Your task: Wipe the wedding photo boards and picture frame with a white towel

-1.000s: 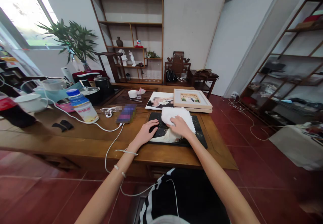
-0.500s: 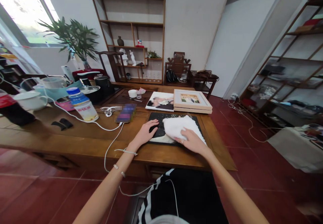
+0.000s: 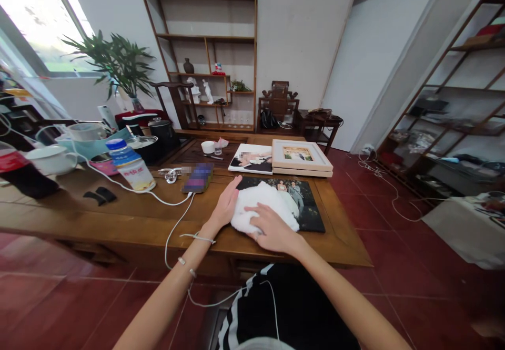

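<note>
A dark photo panel (image 3: 311, 208) showing a couple in wedding clothes lies flat on the wooden table. A white fluffy towel (image 3: 246, 210) covers its left and middle part. My right hand (image 3: 272, 229) presses down on the towel with bent fingers, some of them sunk into its folds. At the panel's left edge, my left hand (image 3: 225, 204) is turned on its side, fingers stretched out and together, right beside the towel. I cannot tell whether the left hand touches the panel or only the towel.
Behind the panel lie a photo print (image 3: 250, 158) and a light wooden picture frame (image 3: 302, 158). Left of my hands are a phone (image 3: 198, 177) on a white cable, a blue-capped bottle (image 3: 130, 166) and a cola bottle (image 3: 23, 174). The wooden table (image 3: 347, 234) ends at the right.
My right hand has slid the towel left across the panel, baring the couple at the right. My left hand has tipped from lying flat onto its side.
</note>
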`<state>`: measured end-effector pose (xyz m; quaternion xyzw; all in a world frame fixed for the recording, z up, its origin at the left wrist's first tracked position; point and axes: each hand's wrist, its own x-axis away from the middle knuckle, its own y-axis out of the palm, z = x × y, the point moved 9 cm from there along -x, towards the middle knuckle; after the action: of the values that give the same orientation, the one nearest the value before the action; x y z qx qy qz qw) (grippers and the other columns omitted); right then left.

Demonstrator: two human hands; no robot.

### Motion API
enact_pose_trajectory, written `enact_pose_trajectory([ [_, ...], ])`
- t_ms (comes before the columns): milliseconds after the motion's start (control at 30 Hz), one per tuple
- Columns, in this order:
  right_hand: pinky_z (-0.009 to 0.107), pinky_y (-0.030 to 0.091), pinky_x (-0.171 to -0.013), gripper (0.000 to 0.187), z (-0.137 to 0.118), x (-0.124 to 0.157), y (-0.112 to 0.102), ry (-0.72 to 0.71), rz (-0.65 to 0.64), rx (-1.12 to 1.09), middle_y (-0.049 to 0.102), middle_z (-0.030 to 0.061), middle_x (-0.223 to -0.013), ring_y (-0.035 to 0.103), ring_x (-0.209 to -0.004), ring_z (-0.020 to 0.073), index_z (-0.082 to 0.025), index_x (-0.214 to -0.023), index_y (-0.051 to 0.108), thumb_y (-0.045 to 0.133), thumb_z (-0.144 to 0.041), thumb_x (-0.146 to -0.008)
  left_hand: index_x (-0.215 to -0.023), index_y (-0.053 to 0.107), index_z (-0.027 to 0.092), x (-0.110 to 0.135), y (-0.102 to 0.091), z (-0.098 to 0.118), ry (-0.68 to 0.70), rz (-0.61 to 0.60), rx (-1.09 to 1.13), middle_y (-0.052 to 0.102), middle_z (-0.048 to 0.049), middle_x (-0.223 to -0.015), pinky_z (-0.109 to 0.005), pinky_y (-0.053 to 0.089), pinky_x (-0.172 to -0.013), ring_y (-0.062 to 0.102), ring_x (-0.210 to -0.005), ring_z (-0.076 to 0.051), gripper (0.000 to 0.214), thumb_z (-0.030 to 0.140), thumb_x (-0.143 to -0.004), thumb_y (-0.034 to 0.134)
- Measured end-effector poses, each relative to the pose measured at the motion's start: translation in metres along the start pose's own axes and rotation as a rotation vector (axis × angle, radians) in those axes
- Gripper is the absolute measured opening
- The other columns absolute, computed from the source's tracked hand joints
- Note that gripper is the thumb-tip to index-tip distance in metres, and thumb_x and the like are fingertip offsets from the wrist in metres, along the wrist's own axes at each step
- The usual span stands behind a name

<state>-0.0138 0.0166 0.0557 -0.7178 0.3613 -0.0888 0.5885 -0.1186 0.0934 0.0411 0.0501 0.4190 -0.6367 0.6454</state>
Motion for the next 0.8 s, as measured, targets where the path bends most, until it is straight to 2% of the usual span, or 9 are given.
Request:
enact_pose_trajectory([
  [67, 0.034, 0.024, -0.105, 0.007, -0.007, 0.018, -0.005, -0.007, -0.036, -0.061, 0.063, 0.0082, -0.111, 0.046, -0.117, 0.0185, -0.02, -0.078, 0.063, 0.056, -0.022, -0.079, -0.125, 0.049, 0.015, 0.0, 0.003, -0.003, -0.024, -0.033, 0.004, 0.051, -0.0085, -0.131, -0.036, 0.031, -0.107, 0.044, -0.124, -0.018, 0.046, 0.036, -0.094, 0.024],
  [133, 0.034, 0.029, -0.101, 0.011, 0.006, 0.035, -0.012, 0.083, -0.064, -0.095, 0.064, 0.0077, -0.108, 0.047, -0.115, 0.02, -0.02, -0.08, 0.063, 0.054, -0.027, -0.082, -0.116, 0.058, 0.016, 0.001, 0.011, -0.006, -0.052, -0.102, -0.008, 0.059, -0.008, -0.121, -0.038, 0.037, -0.103, 0.051, -0.117, -0.019, 0.045, 0.037, -0.093, 0.025],
  [233, 0.034, 0.036, -0.092, 0.02, 0.046, 0.055, -0.026, 0.279, -0.047, -0.102, 0.063, 0.0089, -0.105, 0.05, -0.11, 0.0236, -0.02, -0.082, 0.064, 0.051, -0.036, -0.084, -0.105, 0.064, 0.017, 0.0, 0.017, -0.006, -0.054, -0.16, -0.038, 0.064, -0.0076, -0.114, -0.041, 0.04, -0.101, 0.055, -0.113, -0.021, 0.042, 0.037, -0.092, 0.03],
  [333, 0.032, 0.037, -0.084, 0.025, 0.089, 0.059, -0.038, 0.433, 0.037, -0.039, 0.065, 0.0072, -0.092, 0.054, -0.097, 0.0231, -0.02, -0.075, 0.061, 0.048, -0.038, -0.085, -0.103, 0.065, 0.017, -0.001, 0.017, -0.002, -0.018, -0.148, -0.056, 0.065, -0.0077, -0.113, -0.041, 0.041, -0.1, 0.055, -0.112, -0.021, 0.036, 0.035, -0.09, 0.037],
  [433, 0.029, 0.036, -0.079, 0.025, 0.118, 0.042, -0.041, 0.522, 0.112, 0.031, 0.065, 0.0054, -0.082, 0.055, -0.088, 0.0216, -0.02, -0.072, 0.059, 0.045, -0.035, -0.087, -0.103, 0.065, 0.017, -0.001, 0.017, 0.002, 0.018, -0.15, -0.075, 0.065, -0.0081, -0.112, -0.041, 0.042, -0.1, 0.056, -0.112, -0.022, 0.03, 0.031, -0.086, 0.045],
  [533, 0.028, 0.036, -0.075, 0.025, 0.128, 0.009, -0.035, 0.53, 0.137, 0.036, 0.065, 0.0073, -0.082, 0.055, -0.085, 0.0218, -0.019, -0.073, 0.059, 0.044, -0.034, -0.087, -0.104, 0.065, 0.018, 0.0, 0.017, 0.003, 0.035, -0.16, -0.094, 0.064, -0.0083, -0.114, -0.042, 0.041, -0.1, 0.055, -0.113, -0.022, 0.028, 0.028, -0.084, 0.048],
  [700, 0.024, 0.036, -0.07, 0.027, 0.113, -0.054, -0.015, 0.441, 0.113, -0.041, 0.067, 0.0062, -0.093, 0.057, -0.083, 0.0191, -0.019, -0.081, 0.061, 0.045, -0.04, -0.087, -0.106, 0.064, 0.018, 0.001, 0.018, 0.0, 0.042, -0.173, -0.125, 0.063, -0.0091, -0.116, -0.042, 0.042, -0.099, 0.056, -0.11, -0.022, 0.028, 0.026, -0.082, 0.051],
  [800, 0.023, 0.036, -0.071, 0.026, 0.104, -0.076, -0.007, 0.401, 0.102, -0.083, 0.067, 0.0058, -0.096, 0.057, -0.085, 0.0184, -0.019, -0.084, 0.062, 0.046, -0.04, -0.086, -0.104, 0.064, 0.018, 0.0, 0.018, -0.002, 0.044, -0.169, -0.138, 0.064, -0.0087, -0.112, -0.041, 0.044, -0.096, 0.059, -0.105, -0.022, 0.026, 0.025, -0.082, 0.052],
])
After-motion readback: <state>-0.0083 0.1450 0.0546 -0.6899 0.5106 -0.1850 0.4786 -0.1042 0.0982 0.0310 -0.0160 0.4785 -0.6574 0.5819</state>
